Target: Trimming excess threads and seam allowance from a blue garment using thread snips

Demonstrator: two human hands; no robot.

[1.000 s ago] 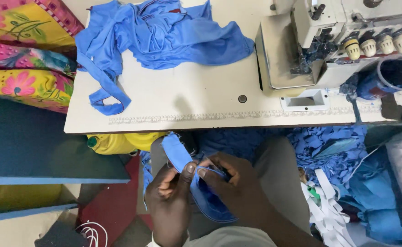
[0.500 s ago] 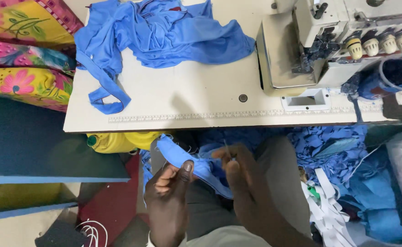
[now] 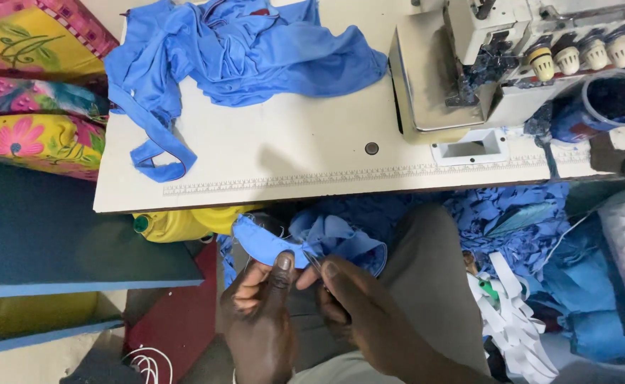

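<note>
Over my lap, below the table's front edge, I hold a small blue fabric piece (image 3: 277,245). My left hand (image 3: 259,320) pinches its lower edge between thumb and fingers. My right hand (image 3: 358,313) grips a thin metal tool, likely small snips (image 3: 314,264), whose tip touches the fabric beside my left thumb. More folds of the same blue cloth (image 3: 341,238) lie just behind my hands. A heap of blue garments (image 3: 241,50) rests on the white sewing table (image 3: 291,153), with a strap loop (image 3: 157,153) trailing toward the front left edge.
A cream overlock sewing machine (image 3: 483,64) with thread cones stands at the table's right. Blue fabric scraps (image 3: 511,220) and white elastic strips (image 3: 511,313) are piled at my right. A yellow bottle (image 3: 174,224) lies under the table. Floral cloth (image 3: 35,92) and a dark blue bench (image 3: 56,235) are left.
My hands have shifted the blue piece slightly and turned it; the right hand has lowered and now brings the metal tool to the fabric edge by my left thumb.
</note>
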